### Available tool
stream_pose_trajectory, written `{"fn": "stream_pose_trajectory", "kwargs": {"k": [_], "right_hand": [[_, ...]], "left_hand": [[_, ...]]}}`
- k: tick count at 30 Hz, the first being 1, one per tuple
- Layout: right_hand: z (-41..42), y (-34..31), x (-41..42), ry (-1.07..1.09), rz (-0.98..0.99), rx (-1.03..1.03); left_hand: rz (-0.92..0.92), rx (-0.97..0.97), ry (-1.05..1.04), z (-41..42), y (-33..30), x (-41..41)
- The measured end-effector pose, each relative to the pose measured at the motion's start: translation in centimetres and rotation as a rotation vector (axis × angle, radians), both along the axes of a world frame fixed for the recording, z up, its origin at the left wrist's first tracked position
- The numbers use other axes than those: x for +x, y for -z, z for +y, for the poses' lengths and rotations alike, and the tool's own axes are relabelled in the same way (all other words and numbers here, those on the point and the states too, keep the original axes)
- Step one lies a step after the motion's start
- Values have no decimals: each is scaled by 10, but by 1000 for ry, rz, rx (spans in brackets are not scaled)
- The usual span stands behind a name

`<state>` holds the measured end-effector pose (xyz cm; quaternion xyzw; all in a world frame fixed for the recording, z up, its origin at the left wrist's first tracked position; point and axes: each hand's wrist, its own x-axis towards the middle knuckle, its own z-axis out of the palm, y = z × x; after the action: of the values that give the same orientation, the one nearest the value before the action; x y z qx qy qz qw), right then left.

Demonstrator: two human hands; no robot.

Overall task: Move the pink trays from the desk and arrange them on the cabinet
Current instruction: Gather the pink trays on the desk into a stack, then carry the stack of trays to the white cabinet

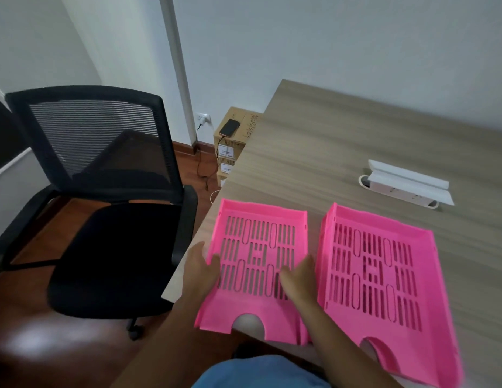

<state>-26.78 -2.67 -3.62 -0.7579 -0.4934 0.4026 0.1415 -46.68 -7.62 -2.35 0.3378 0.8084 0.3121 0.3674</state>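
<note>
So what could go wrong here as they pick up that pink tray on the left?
The left tray sits at the desk's corner with its front overhanging the edge, so a loose grip by the left hand or right hand might let it drop. It lies close beside the right tray, which also overhangs and might get nudged. The office chair stands close by and could catch a swing.

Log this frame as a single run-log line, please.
stage: pickup | left hand, right hand: gripping left pink tray sides | right pink tray: untouched on desk | cabinet: unseen
</note>
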Motion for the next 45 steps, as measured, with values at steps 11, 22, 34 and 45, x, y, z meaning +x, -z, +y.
{"fn": "stream_pose_trajectory", "kwargs": {"k": [11, 22, 34, 45], "right_hand": [[23, -53, -5, 15, 189, 313], [25, -117, 105, 152, 270, 534], [-8, -110, 281, 393, 266, 333], [-15, -98, 295, 402, 291, 271]], "left_hand": [[-201, 13, -15, 16, -19, -44], [-229, 254, 240, 51, -98, 44], [-186, 106, 593, 44, -66, 212], [-166, 46, 481, 34, -53, 234]]}}
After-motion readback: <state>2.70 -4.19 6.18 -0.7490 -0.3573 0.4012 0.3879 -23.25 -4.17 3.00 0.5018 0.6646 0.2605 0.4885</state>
